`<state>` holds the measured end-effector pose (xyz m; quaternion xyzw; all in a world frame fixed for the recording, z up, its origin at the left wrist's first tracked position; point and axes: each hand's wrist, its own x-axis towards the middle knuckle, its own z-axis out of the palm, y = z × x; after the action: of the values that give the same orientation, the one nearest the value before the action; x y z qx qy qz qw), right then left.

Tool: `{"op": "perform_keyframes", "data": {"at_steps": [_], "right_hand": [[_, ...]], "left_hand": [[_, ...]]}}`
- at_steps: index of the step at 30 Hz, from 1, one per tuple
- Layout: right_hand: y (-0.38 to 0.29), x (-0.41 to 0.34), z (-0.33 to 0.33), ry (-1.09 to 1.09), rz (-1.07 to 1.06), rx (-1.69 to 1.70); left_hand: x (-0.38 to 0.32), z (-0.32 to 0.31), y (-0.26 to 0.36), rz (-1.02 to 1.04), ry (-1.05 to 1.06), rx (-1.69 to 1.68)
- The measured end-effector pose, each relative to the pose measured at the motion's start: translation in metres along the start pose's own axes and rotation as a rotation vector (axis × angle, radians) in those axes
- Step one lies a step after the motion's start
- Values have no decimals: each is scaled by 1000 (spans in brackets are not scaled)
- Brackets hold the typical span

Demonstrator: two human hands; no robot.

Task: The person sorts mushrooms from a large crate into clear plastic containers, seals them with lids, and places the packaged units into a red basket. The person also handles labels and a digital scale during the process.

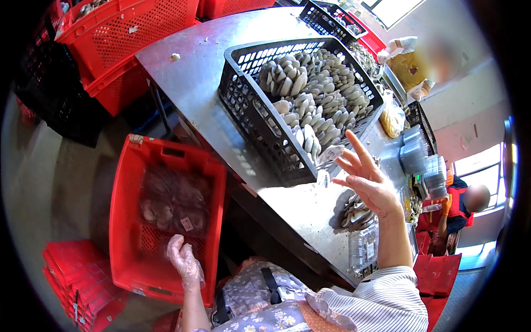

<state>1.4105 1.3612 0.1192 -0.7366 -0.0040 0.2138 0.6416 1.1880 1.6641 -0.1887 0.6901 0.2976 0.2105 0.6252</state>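
Note:
My left hand (185, 262), in a clear plastic glove, hangs over the near end of a red plastic crate (118, 232), fingers curled; nothing shows in it. Clear packs of mushrooms (166, 207), one with a label, lie in that crate. My bare right hand (367, 178) is raised over the steel table (286, 207), fingers spread. A small white printed label (331, 153) is at its fingertips; whether they touch is unclear. Beyond it stands a black plastic crate (265, 137) full of grey oyster mushrooms (323, 91). Below my right hand, a loose mushroom cluster (356, 213) lies beside clear plastic clamshell boxes (363, 249).
Stacked red crates (132, 37) stand at the upper left, more red crates (79, 282) at lower left. Stacked clear containers (415, 153) and a bag (392, 116) sit on the table's far side. Two people (408, 68) (452, 203) stand across the table.

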Motion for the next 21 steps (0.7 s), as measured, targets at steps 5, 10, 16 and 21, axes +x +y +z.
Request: {"op": "perform_keyframes", "data": {"at_steps": [5,10,16,21], "right_hand": [[2,-13,-9,30,-16,-127],[11,-5,-6,108,-113,49],[69,2,-5,465,-188,-249],[84,-3,-4,554,-425,-680]], "left_hand": [[-1,16,23,21,-115,-42],[9,28,31,16,-130,-62],[36,71,81,5,-187,-199],[56,154,184,433,-307,-173]]}}
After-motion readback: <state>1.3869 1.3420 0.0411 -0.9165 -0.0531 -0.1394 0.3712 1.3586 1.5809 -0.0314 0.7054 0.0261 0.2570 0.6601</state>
